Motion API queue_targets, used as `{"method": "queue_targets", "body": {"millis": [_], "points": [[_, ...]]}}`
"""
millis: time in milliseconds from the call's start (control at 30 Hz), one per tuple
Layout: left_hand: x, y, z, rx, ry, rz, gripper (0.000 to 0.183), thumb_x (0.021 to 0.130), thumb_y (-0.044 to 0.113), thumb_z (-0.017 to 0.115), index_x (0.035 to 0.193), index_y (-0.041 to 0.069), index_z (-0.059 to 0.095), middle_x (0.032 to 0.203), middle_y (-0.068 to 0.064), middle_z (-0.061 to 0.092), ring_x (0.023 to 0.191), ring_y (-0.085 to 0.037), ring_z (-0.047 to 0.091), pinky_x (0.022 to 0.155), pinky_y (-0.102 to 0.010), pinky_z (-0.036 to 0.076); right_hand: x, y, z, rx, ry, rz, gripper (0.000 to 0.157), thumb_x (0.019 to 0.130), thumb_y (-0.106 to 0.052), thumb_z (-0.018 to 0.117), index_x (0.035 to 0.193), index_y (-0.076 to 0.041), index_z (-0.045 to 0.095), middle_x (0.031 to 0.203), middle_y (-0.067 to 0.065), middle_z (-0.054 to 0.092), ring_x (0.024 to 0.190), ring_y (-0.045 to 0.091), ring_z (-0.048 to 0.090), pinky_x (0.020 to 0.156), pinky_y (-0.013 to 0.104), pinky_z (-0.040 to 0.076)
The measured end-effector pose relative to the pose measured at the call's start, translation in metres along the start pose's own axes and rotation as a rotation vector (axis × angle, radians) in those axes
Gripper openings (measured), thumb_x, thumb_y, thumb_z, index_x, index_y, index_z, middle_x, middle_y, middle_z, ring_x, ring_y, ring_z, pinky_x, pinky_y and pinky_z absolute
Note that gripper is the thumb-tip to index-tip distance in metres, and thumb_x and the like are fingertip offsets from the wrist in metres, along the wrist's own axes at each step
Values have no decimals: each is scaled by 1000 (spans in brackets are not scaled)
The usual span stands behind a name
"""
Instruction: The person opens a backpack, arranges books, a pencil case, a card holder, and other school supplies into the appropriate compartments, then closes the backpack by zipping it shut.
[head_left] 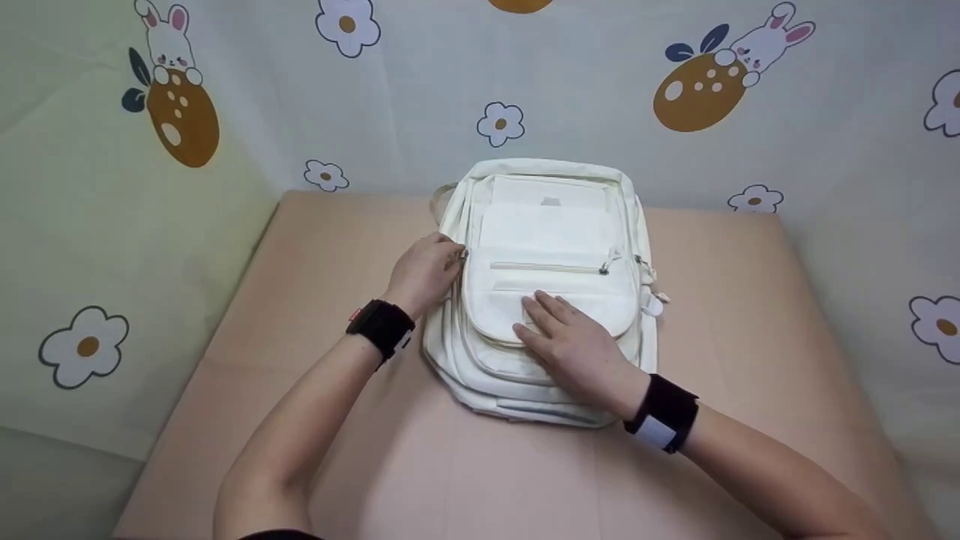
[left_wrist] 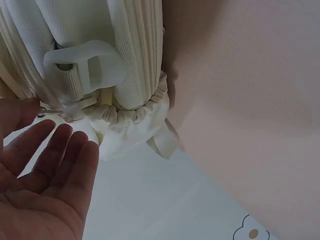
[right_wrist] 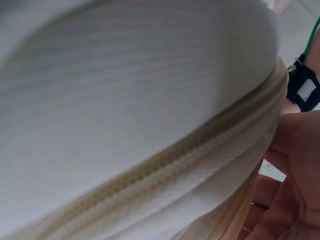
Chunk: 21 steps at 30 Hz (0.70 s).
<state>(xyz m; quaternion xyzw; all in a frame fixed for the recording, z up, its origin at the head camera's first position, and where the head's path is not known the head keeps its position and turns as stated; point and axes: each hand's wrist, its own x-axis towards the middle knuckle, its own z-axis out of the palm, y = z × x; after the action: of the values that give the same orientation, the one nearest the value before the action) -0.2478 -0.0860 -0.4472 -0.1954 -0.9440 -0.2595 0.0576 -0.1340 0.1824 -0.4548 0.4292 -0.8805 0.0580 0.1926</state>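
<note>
A white backpack (head_left: 551, 232) lies front side up, with several zipped layers. At its left edge my left hand (head_left: 426, 271) pinches a small metal zipper pull (left_wrist: 50, 113) between thumb and index finger. The other fingers of that hand (left_wrist: 55, 170) are extended in the left wrist view. My right hand (head_left: 581, 352) rests on the lower front pocket, fingers stretched out across the fabric. In the right wrist view a zipper seam (right_wrist: 165, 167) curves along the pocket's edge, and part of the palm (right_wrist: 295, 195) shows at the right.
A pale buckle (left_wrist: 92, 67) and a gathered side pocket (left_wrist: 137, 125) sit on the bag's side. The bag lies on a peach-coloured tabletop (head_left: 750, 337). Behind it hangs a pale curtain (head_left: 427, 82) printed with rabbits and flowers.
</note>
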Motion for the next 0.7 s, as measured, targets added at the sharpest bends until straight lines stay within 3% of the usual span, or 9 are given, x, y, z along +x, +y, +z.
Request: {"method": "queue_targets", "body": {"millis": [400, 700], "points": [[-2, -2, 1, -29, 97, 1, 11, 99, 15, 68, 103, 8, 76, 102, -8, 70, 91, -24, 66, 79, -40, 53, 1, -1, -1, -6, -17, 6, 31, 98, -13, 67, 129, -9, 71, 143, 24, 55, 136, 40, 49, 112, 48, 39], [-17, 3, -3, -3, 107, 78, 9, 100, 15, 67, 99, 8, 74, 100, -6, 70, 89, -24, 65, 78, -40, 53, 1, 0, 0, 20, -40, 28, 31, 100, -14, 65, 130, -9, 71, 145, 24, 54, 137, 41, 48, 113, 49, 38]]}}
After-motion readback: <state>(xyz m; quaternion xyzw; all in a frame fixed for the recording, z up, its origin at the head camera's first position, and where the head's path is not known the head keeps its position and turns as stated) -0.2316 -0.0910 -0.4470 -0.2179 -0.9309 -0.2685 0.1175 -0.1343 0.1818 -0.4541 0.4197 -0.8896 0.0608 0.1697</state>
